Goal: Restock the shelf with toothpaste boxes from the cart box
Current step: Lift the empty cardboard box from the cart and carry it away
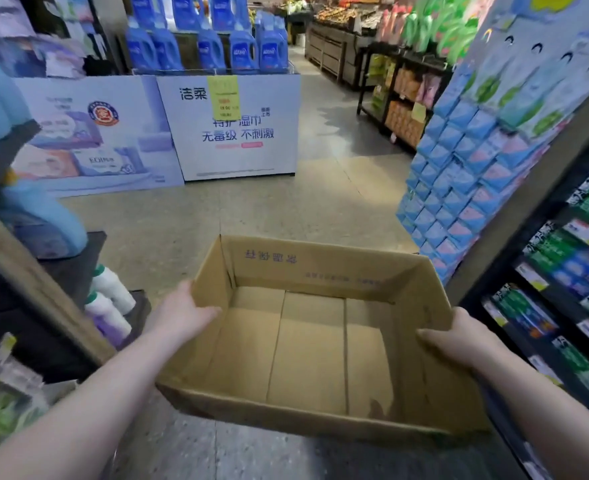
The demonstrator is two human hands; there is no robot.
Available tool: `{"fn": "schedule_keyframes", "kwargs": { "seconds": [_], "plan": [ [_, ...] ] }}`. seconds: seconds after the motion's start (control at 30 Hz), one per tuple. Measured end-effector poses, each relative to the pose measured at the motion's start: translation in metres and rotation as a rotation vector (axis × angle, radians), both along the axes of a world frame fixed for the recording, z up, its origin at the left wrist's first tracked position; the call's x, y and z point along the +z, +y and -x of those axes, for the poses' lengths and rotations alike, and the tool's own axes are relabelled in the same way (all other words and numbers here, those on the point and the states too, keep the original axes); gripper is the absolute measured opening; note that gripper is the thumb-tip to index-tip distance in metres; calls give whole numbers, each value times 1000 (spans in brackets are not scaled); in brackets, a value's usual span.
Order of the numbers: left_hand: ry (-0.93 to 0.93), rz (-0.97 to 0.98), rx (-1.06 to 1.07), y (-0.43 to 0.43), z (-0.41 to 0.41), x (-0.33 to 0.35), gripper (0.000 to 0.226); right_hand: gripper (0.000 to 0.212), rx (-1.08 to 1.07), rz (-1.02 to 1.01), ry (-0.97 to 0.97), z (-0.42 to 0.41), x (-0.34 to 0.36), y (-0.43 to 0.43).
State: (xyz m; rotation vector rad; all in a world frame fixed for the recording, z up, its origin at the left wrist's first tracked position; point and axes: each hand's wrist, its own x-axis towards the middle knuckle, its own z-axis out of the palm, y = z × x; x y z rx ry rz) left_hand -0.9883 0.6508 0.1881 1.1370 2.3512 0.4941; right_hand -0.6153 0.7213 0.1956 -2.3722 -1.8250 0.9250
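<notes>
We read "洁柔" and "无毒级 不刺激" on the white display panel (229, 128); the cardboard box's (306, 268) upside-down print stays illegible to us.

Cardboard box (306, 344) between hands; shelf (563, 292) right, display stand (230, 126) ahead.

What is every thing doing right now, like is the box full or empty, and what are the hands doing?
Brown cardboard box: open on top, empty, held up above the floor.
Left hand: gripping the box's left wall, fingers inside.
Right hand: gripping the box's right wall.
Dark shelf of green and blue toothpaste boxes: stocked, rows full.
Blue detergent jugs: upright on the display.
White plastic bottles: lying tilted on a low shelf.
</notes>
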Motion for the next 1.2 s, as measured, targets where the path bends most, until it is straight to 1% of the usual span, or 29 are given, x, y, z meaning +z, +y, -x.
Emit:
{"fn": "schedule_keyframes", "kwargs": {
  "seconds": [0.1, 0.2, 0.27, 0.43, 0.57, 0.67, 0.77, 0.93, 1.07, 1.13, 1.2],
  "plan": [
    [-25, 13, -61, 64, 3, -1, 77, 60, -55, 12, 22, 3, 1, 47],
    [-45, -7, -102, 128, 0, -6, 76, 61, -96, 24, 24, 2, -3, 101],
    [-66, -15, -108, 172, -3, -12, 74, 61, -118, 31, 31, 2, -9, 140],
    [-62, 2, -84, 282, -8, -20, 71, 62, -176, 53, 127, 0, -24, 245],
    [-88, 33, -58, 362, -10, -17, 69, 67, -158, 81, 144, -3, -27, 330],
    [-99, 35, -50, 416, -5, -19, 65, 65, -130, 81, 127, 0, -26, 391],
    [-125, 41, -24, 462, 4, -23, 64, 65, -113, 83, 113, 12, -29, 442],
    [-157, 7, -6, 549, 33, -30, 63, 75, -110, 68, 69, 46, -42, 521],
    [-176, 22, -54, 627, 66, -42, 61, 83, -184, 79, 95, 75, -70, 587],
    [-190, 44, -88, 670, 85, -50, 60, 85, -259, 91, 130, 87, -93, 618],
    [-187, 65, -140, 714, 103, -56, 61, 85, -362, 86, 143, 107, -99, 643]
  ]
}}
